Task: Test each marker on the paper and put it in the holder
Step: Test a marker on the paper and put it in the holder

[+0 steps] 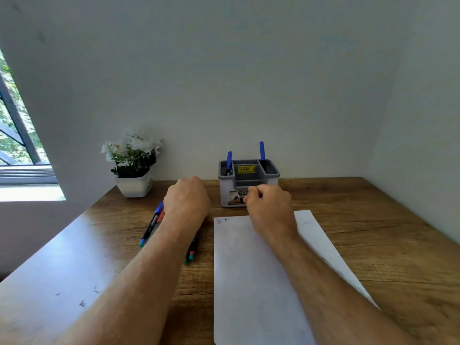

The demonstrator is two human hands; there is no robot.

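Note:
A grey and white marker holder (249, 180) stands at the back of the desk with two blue markers (261, 151) upright in its side compartments. A white sheet of paper (251, 270) lies in front of it, with small scribbles near its top left corner. Several loose markers (151, 225) lie left of the paper, partly under my left forearm. My left hand (186, 200) is curled, knuckles up, over their far ends; its fingers are hidden. My right hand (268, 205) is closed into a fist just in front of the holder, with nothing visible in it.
A white pot of white flowers (133, 165) stands at the back left of the wooden desk (373, 232). Walls close in behind and on the right. A window is at the far left.

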